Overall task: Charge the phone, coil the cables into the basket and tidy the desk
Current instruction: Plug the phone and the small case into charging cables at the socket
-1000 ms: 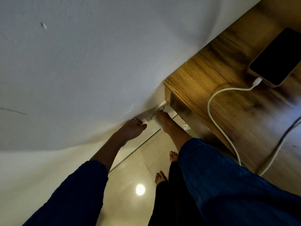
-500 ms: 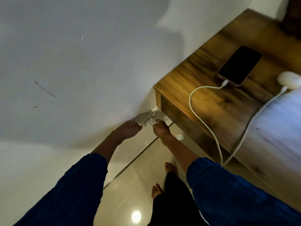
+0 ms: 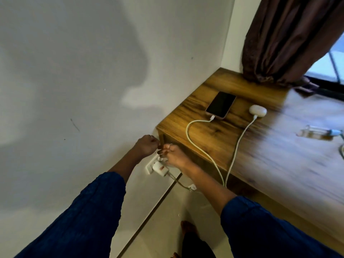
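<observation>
A dark phone lies face up on the wooden desk, near the wall corner. A white cable is plugged into its near end and hangs over the desk edge towards a white charger adapter, which sits in a wall socket low beside the desk. My left hand is a closed fist just above the socket. My right hand has curled fingers whose tips touch the socket plate above the adapter. A white earbud case has a second white cable.
A blurred clear bottle-like object lies on the desk's right part, with another cable at the frame edge. A brown curtain hangs over the desk's far end. My bare foot is on the tiled floor.
The view has swung up and to the right. Both hands have risen off the adapter, which now shows plugged into the socket below them.
</observation>
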The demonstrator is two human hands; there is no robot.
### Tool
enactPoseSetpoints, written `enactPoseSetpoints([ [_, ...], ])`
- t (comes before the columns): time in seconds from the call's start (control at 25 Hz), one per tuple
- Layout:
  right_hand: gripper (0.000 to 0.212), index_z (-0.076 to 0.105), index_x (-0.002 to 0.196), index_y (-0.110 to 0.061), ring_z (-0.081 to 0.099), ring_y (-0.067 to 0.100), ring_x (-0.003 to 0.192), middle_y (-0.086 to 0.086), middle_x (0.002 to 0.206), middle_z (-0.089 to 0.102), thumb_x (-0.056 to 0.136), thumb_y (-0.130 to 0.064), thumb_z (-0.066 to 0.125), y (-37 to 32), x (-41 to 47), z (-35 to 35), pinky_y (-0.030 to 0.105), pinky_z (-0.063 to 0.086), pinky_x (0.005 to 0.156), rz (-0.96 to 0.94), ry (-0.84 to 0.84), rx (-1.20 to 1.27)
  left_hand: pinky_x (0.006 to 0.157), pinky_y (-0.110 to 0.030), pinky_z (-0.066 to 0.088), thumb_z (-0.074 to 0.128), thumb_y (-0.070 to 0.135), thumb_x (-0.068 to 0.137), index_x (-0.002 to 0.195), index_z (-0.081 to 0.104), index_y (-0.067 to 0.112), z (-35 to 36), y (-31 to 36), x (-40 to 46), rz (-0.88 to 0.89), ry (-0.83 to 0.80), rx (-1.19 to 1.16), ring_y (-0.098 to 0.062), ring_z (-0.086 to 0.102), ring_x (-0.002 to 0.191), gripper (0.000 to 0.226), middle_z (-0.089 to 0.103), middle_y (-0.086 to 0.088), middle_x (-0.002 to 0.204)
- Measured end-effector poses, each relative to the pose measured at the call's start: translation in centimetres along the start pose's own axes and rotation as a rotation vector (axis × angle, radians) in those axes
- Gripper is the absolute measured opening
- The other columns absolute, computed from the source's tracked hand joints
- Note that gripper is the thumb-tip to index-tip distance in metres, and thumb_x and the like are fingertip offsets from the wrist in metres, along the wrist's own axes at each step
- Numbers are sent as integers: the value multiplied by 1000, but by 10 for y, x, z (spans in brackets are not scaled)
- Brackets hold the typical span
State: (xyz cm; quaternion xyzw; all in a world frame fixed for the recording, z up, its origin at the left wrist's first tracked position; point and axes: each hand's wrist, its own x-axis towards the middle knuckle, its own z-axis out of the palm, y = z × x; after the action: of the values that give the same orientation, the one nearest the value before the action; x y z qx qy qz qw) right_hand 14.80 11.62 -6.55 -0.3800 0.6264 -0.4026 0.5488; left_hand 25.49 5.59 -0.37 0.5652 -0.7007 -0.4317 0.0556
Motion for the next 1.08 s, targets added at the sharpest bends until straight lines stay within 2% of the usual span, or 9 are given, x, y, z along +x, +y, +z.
enactPoseSetpoints([
  [0.08,30,59,95,-19,61,11,87,5,102,64,93,4,40,-21,-21,-13,24,50,74,-101,-1,15,74,-29,42,46,16,93,97,65,9,-4,17,1,59,12,-13,-24,57,90,20,61,-8,91],
  [0.16,24,59,108,-6,63,8,81,9,101,64,93,5,45,-38,-39,-30,15,51,70,-184,33,35,73,-29,41,46,14,92,94,64,10,-7,35,3,117,30,-16,-23,56,88,18,61,-8,91],
  [0.28,26,55,119,6,64,4,73,19,103,64,94,4,44,-56,-56,-65,13,52,67,-284,105,48,75,-29,42,45,16,95,107,63,5,-6,64,4,199,19,14,-26,57,93,25,61,-10,99],
  [0.48,21,62,109,-5,64,7,73,6,92,66,96,-6,45,-52,-67,-118,16,51,64,-333,296,-35,88,-35,46,47,21,97,116,61,2,14,97,15,275,-13,74,-30,58,107,30,62,-16,116],
  [0.64,17,63,99,-13,63,6,77,-5,92,64,93,-4,50,-40,-70,-154,14,49,61,-294,467,-62,90,-31,41,49,16,96,115,61,5,33,118,32,332,-13,84,-29,55,112,26,60,-15,120],
  [0.8,17,63,101,-8,56,1,78,-2,91,61,90,-1,52,-17,-65,-190,12,44,63,-219,799,-115,96,-33,41,50,15,96,125,55,6,51,134,58,326,11,100,-29,52,119,32,57,-14,128],
  [0.84,16,62,100,-9,56,4,79,0,91,61,90,-2,52,-7,-60,-202,16,45,65,-200,886,-122,97,-34,41,51,15,95,127,53,6,57,141,69,311,10,99,-30,51,120,34,56,-14,130],
  [0.96,14,57,100,-10,60,26,86,9,94,60,87,-6,56,16,-47,-231,44,54,75,-114,1080,-109,102,-39,41,52,16,95,130,51,5,72,157,97,293,21,127,-32,51,122,37,54,-14,133],
  [1.08,38,51,117,-2,58,30,99,5,104,51,84,-13,65,19,-36,-258,47,51,87,-51,1108,-129,104,-46,42,49,15,95,129,51,3,81,168,129,281,81,179,-35,51,121,36,53,-19,133],
])
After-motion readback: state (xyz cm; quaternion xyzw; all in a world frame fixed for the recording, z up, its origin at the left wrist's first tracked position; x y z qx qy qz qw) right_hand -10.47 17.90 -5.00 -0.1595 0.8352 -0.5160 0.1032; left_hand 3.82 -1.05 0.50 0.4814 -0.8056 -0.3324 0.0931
